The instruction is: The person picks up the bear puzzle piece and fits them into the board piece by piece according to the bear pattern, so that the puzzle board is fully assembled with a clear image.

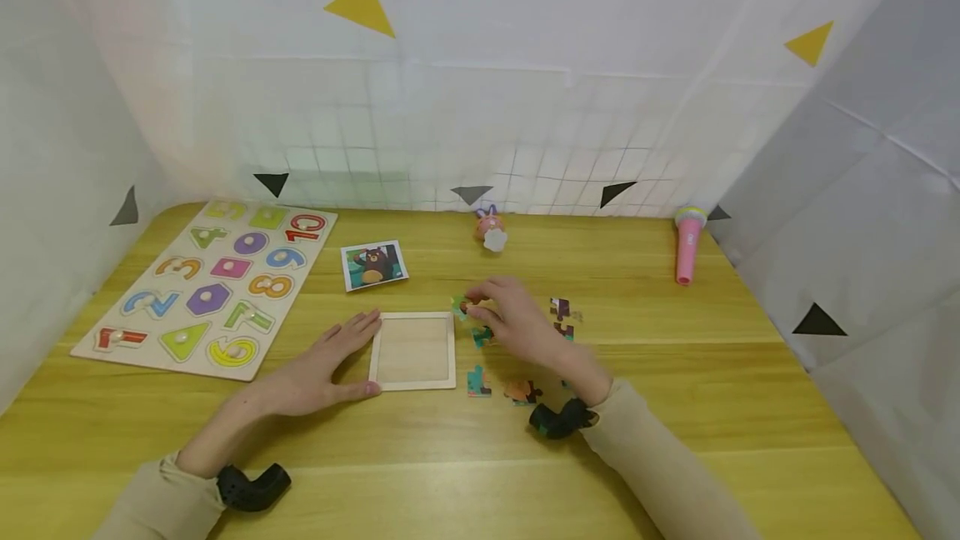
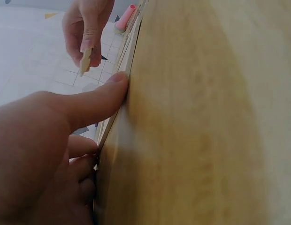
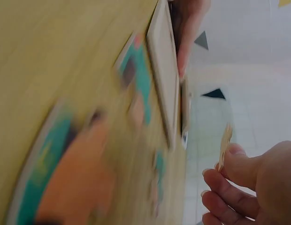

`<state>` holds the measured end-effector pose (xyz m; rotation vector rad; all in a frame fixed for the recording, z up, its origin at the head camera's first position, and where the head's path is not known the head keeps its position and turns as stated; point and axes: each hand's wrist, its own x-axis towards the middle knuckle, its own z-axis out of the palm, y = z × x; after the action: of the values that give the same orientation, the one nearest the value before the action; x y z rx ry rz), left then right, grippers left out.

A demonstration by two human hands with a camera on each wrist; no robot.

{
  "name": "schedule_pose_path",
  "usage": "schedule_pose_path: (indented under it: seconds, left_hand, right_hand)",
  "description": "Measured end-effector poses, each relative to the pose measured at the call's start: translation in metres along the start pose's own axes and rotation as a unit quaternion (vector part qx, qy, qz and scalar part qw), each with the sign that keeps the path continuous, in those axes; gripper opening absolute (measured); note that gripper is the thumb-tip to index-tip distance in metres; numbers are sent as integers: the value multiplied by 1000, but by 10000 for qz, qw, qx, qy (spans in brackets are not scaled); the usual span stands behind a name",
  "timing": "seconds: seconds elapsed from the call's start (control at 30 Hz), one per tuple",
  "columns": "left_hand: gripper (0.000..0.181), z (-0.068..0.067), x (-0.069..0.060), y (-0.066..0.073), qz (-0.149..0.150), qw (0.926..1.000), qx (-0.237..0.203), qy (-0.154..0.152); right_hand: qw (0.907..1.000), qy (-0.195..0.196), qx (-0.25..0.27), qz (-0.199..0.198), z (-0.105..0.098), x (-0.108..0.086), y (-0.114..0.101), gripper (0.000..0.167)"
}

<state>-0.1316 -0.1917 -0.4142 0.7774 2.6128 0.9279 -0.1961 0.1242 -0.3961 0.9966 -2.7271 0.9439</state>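
Observation:
My right hand [image 1: 517, 323] pinches a jigsaw piece [image 1: 459, 307] between thumb and fingers, raised above the table just right of a square wooden frame [image 1: 452, 357]. In the right wrist view the pinched piece is seen edge-on. My left hand [image 1: 330, 369] rests spread at the frame's left side, thumb at the near corner and fingertips at the far one. Nothing lies inside the frame. Around and beneath my right hand are several loose pieces, among them a teal one [image 1: 477, 382] and an orange-brown one [image 1: 521, 392]; the hand and wrist partly hide others.
A number-and-shape puzzle board [image 1: 168, 269] lies at the left. Behind the frame is a bear picture card [image 1: 374, 265]. A small pink toy [image 1: 490, 227] stands at the back, and a pink toy microphone [image 1: 687, 247] lies at the back right. White sheeting encloses the table.

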Motion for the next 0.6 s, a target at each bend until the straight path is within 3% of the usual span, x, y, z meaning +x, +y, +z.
schedule_pose_path:
  seconds: [0.4,0.6]
  left_hand:
    - [89,0,1,-1,-16,10000,-18,10]
    - [89,-1,1,-1,3,10000,-51,4]
  right_hand:
    - [9998,-130,117,-51,20,27,-41,24]
    - [9993,-215,37,-312,32,39,-57,25]
